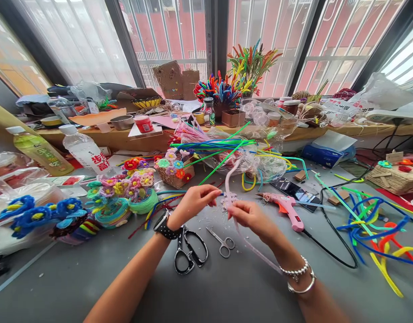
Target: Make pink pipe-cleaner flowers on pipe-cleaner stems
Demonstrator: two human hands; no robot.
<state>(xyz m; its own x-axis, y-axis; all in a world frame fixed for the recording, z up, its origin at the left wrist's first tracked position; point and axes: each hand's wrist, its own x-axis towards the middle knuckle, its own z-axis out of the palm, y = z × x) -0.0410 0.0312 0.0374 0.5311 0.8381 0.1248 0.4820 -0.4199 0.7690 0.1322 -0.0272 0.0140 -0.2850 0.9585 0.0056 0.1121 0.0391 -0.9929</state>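
A long pale pink pipe cleaner (251,248) runs up from near my right wrist past my fingers, with a small twisted clump (228,200) at its middle. My right hand (249,216) pinches it just below the clump. Left of the clump, my left hand (197,202) has its thumb and fingers drawn together near its edge; anything between those fingertips is too small to make out. Black-handled scissors (190,251) and small silver scissors (223,242) lie on the grey table below my hands.
A pink glue gun (287,207) with its black cable lies to the right, beside a phone (302,195). Loose coloured pipe cleaners (377,224) spread at the far right. Flower-decorated baskets (144,201) and bottles (87,150) stand at the left. Plastic-wrapped bundles (219,148) lie behind.
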